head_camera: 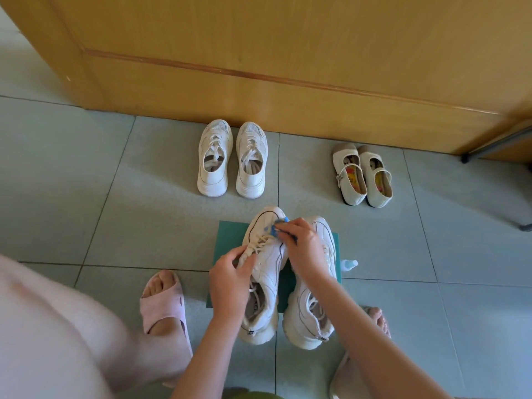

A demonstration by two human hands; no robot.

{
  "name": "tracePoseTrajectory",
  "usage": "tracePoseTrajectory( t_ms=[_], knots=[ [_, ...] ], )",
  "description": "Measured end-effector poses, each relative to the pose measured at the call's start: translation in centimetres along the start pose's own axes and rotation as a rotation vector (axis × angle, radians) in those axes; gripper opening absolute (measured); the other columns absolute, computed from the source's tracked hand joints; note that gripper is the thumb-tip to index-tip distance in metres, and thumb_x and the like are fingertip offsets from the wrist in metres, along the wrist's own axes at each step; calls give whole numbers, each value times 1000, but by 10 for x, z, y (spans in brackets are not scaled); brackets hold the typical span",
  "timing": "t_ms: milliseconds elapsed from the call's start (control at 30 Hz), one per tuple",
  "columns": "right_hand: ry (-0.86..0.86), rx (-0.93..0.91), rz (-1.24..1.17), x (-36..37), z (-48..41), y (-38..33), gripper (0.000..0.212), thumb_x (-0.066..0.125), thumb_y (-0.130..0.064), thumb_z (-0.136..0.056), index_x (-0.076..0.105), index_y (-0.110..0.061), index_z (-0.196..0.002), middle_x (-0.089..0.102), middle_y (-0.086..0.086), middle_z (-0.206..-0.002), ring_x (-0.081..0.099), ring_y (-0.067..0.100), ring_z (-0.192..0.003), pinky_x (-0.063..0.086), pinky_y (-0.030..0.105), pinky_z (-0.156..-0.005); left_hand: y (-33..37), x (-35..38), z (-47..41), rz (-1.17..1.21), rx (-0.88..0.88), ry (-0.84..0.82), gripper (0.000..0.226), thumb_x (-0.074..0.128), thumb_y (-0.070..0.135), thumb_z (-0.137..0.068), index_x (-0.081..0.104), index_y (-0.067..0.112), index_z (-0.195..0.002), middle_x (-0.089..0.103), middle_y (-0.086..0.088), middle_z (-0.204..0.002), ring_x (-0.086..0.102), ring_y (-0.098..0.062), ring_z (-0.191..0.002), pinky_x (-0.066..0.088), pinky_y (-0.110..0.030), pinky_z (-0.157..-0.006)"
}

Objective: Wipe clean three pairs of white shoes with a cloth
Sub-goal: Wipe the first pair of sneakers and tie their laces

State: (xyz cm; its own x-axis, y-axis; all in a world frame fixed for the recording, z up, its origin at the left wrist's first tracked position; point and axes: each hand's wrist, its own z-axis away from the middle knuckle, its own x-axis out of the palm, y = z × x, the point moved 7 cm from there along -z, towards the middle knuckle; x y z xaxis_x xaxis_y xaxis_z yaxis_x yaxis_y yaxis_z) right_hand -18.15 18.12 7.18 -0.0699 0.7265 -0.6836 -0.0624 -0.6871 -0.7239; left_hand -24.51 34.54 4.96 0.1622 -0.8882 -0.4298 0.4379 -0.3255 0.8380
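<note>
Grey tiled floor; my left hand clasps white chunky lace-up trainer, steadying it; my right hand pinches blue cloth against toe for wiping.

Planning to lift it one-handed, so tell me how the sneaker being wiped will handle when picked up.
The sneaker probably keeps its shape: its thick moulded sole looks stiff. It is likely light for its bulk, since the left hand grips it alone while the right hand holds the cloth. Its loose laces would probably dangle.
</note>
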Motion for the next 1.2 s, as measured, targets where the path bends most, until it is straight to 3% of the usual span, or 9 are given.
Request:
tracePoseTrajectory(
  t_ms=[133,267,367,500,700,800,933,1067,1200],
  knots=[
    [-24,-171,91,-7,-37,-27,23,57,-10,-90,70,-10,-109,63,8,-105,48,19,-98,29,19,-83,3,11,4,-101,1,-20,39,61,48,-82,67,22,-110,67,6,-88,62,-9,-79,53,-30,-68],
    [-452,-447,455,55,-48,-45,23,56,-15,-92,68,-14,-112,60,4,-114,44,22,-105,37,27,-90,5,9,4,-126,0,13,38,62,49,-82,68,22,-108,66,6,-83,60,-8,-75,44,-21,-59],
    [-565,-521,648,64,-50,-35,27,55,-17,-92,64,-19,-118,58,0,-118,41,20,-108,34,28,-93,9,11,5,-143,19,11,36,62,46,-83,68,20,-108,65,5,-86,59,-9,-77,41,-20,-60],
    [-462,-520,525,35,-61,-22,23,62,-6,-86,70,-13,-107,64,8,-109,48,28,-101,44,38,-87,12,14,8,-132,21,30,33,62,37,-86,66,18,-112,63,4,-92,58,-12,-85,44,-23,-69],
    [-249,-225,415,-2,-81,14,22,57,-12,-90,71,-9,-106,64,12,-102,50,29,-99,38,29,-83,12,11,7,-123,26,40,34,62,36,-86,67,16,-113,65,2,-95,58,-11,-85,46,-23,-71],
    [-78,-106,219,-18,-78,17,21,59,-9,-88,71,-9,-106,65,8,-99,54,26,-98,42,28,-86,7,6,6,-112,6,52,34,60,36,-86,67,17,-113,67,2,-98,60,-12,-87,49,-27,-74],
    [-220,-289,97,7,-47,-20,21,65,-5,-83,72,-7,-103,66,8,-101,52,18,-92,39,15,-82,5,3,8,-84,-9,70,28,60,34,-86,70,18,-107,67,3,-87,59,-9,-78,48,-25,-65],
    [-198,-345,139,23,-36,-24,20,63,-6,-83,73,-8,-101,66,12,-103,51,31,-93,36,29,-83,10,-7,6,-91,22,108,22,63,29,-86,72,15,-101,65,0,-83,58,-12,-72,44,-25,-62],
    [-154,-258,142,23,-36,-15,22,61,-4,-85,71,-6,-104,65,13,-105,49,31,-96,40,29,-84,14,-12,5,-137,28,133,23,65,29,-85,71,14,-103,66,-2,-88,58,-16,-76,42,-28,-64]
  ],
)
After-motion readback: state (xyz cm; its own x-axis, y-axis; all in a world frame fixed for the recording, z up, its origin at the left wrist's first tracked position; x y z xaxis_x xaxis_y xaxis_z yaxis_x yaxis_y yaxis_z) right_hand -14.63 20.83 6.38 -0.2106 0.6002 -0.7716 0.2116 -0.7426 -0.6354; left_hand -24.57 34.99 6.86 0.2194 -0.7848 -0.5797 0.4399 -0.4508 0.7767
